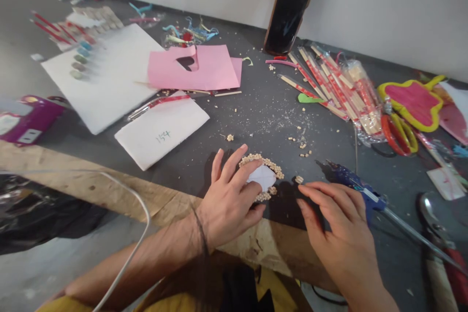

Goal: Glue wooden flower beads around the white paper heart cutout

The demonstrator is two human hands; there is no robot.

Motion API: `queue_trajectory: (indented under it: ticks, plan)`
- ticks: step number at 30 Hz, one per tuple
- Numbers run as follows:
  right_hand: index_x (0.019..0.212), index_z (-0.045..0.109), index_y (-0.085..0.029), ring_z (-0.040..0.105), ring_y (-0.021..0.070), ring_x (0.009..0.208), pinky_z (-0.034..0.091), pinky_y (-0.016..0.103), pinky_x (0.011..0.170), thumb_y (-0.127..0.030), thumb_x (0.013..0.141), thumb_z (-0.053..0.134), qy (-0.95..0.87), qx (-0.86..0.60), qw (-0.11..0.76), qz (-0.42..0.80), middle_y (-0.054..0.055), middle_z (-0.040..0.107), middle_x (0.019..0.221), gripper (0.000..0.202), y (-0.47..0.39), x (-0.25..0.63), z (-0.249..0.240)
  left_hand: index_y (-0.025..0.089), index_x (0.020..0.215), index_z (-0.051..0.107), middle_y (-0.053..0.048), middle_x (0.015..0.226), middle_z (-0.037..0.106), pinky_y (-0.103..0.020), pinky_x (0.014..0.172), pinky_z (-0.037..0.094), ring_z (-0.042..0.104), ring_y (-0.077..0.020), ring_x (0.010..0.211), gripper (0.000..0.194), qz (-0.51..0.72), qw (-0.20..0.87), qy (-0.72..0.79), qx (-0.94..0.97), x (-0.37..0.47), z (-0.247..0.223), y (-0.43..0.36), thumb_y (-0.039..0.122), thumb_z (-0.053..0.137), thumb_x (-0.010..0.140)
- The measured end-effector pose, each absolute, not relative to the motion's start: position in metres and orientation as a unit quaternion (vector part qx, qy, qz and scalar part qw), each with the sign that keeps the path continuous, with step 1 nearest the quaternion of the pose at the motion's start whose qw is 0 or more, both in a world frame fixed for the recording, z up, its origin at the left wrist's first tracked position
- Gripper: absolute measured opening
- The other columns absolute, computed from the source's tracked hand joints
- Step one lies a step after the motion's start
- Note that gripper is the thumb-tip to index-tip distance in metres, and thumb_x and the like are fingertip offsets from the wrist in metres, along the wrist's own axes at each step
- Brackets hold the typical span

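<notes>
My left hand [234,195] rests over a white piece [263,178] edged with small wooden bits [272,165], its fingers spread across the piece's left side. Close to the right of that piece, a small cluster of wooden bits [299,180] lies by the fingertips of my right hand [336,224]. The thumb and index finger of my right hand are apart, with nothing visible between them. A blue glue gun [353,180] lies just beyond my right hand, its nozzle pointing left.
Wrapped chopsticks [329,78], red-and-yellow scissors [398,136] and pliers [435,214] lie to the right. A phone [292,5] leans against the wall. Pink paper [215,68], a folded white paper [161,131] and a purple object [38,119] are left. A white cable [135,195] crosses my left forearm.
</notes>
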State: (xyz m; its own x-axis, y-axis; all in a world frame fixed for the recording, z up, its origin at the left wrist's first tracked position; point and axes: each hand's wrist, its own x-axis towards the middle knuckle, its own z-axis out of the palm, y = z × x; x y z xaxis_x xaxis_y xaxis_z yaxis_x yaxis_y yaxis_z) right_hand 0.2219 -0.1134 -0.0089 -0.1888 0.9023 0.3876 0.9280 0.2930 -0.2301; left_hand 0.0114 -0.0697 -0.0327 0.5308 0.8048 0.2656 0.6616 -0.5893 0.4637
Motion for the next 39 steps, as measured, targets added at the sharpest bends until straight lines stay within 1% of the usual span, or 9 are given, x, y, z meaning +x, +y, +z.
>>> queue_trajectory:
  ticks: [8,16,19,24,27,31,35,37,39]
  plan:
    - [0.111,0.058,-0.020,0.061,0.0179,0.091,0.049,0.031,0.079,-0.027,0.089,0.053,-0.718,-0.669,0.189,-0.032,0.006,0.063,0.103,0.023,-0.126,0.234,-0.014,0.020,0.087,0.064,-0.005,0.131,0.052,-0.060,0.114,0.006,0.024,-0.0345,0.138,0.013,0.223,0.139,0.417,0.870,0.014,-0.023,-0.073,0.031,0.060,0.083]
    - [0.107,0.059,-0.021,0.060,0.0173,0.090,0.047,0.031,0.084,-0.020,0.088,0.054,-0.775,-0.595,0.209,-0.031,0.005,0.064,0.098,0.020,-0.118,0.217,0.004,0.020,0.088,0.065,-0.005,0.132,0.052,-0.061,0.114,0.009,0.024,-0.0355,0.139,0.012,0.214,0.131,0.428,0.868,0.020,-0.023,-0.074,0.029,0.060,0.082]
    - [0.098,0.059,-0.021,0.062,0.0191,0.084,0.048,0.032,0.077,-0.033,0.091,0.048,-0.705,-0.680,0.193,-0.051,0.007,0.064,0.094,0.018,-0.132,0.234,0.013,0.020,0.085,0.065,-0.005,0.131,0.052,-0.060,0.114,0.009,0.024,-0.0349,0.139,0.010,0.220,0.129,0.431,0.866,0.021,-0.027,-0.073,0.029,0.061,0.081]
    - [0.088,0.058,-0.023,0.062,0.0263,0.060,0.043,0.037,0.050,-0.069,0.082,0.038,-0.549,-0.834,0.039,-0.034,0.009,0.066,0.073,0.051,-0.160,0.268,0.011,0.020,0.085,0.064,-0.004,0.131,0.052,-0.060,0.114,0.011,0.026,-0.0329,0.139,0.009,0.229,0.124,0.429,0.865,0.023,-0.030,-0.073,0.027,0.060,0.081]
    - [0.090,0.060,-0.023,0.061,0.0258,0.053,0.040,0.036,0.046,-0.074,0.075,0.042,-0.483,-0.875,0.014,0.019,0.009,0.067,0.070,0.057,-0.160,0.272,0.005,0.020,0.085,0.064,-0.004,0.132,0.052,-0.061,0.113,0.011,0.025,-0.0327,0.139,0.008,0.223,0.122,0.426,0.868,0.024,-0.030,-0.073,0.026,0.058,0.083]
    - [0.084,0.062,-0.023,0.059,0.0253,0.050,0.039,0.035,0.048,-0.067,0.072,0.046,-0.435,-0.898,-0.009,0.067,0.007,0.068,0.068,0.049,-0.146,0.273,0.005,0.021,0.083,0.065,-0.004,0.132,0.052,-0.062,0.114,0.012,0.027,-0.0333,0.138,0.009,0.220,0.123,0.430,0.867,0.023,-0.030,-0.074,0.026,0.057,0.084]
    - [0.077,0.065,-0.024,0.064,0.0279,0.065,0.045,0.040,0.061,-0.059,0.063,0.055,-0.395,-0.905,0.061,0.146,0.005,0.070,0.072,0.039,-0.142,0.282,0.009,0.021,0.082,0.065,-0.004,0.130,0.054,-0.062,0.113,0.013,0.029,-0.0338,0.137,0.008,0.230,0.122,0.431,0.864,0.024,-0.031,-0.075,0.025,0.058,0.084]
    - [0.083,0.065,-0.024,0.065,0.0270,0.069,0.047,0.039,0.063,-0.056,0.061,0.059,-0.347,-0.902,0.161,0.198,0.005,0.070,0.073,0.039,-0.147,0.285,0.007,0.021,0.082,0.065,-0.004,0.130,0.054,-0.062,0.113,0.012,0.029,-0.0339,0.137,0.007,0.234,0.124,0.429,0.864,0.024,-0.031,-0.074,0.026,0.059,0.083]
    - [0.096,0.061,-0.024,0.063,0.0231,0.063,0.048,0.036,0.057,-0.052,0.061,0.065,-0.286,-0.868,0.290,0.283,0.002,0.067,0.070,0.045,-0.154,0.286,0.004,0.021,0.082,0.064,-0.004,0.131,0.053,-0.062,0.113,0.011,0.029,-0.0338,0.137,0.007,0.233,0.128,0.429,0.863,0.024,-0.032,-0.074,0.027,0.060,0.082]
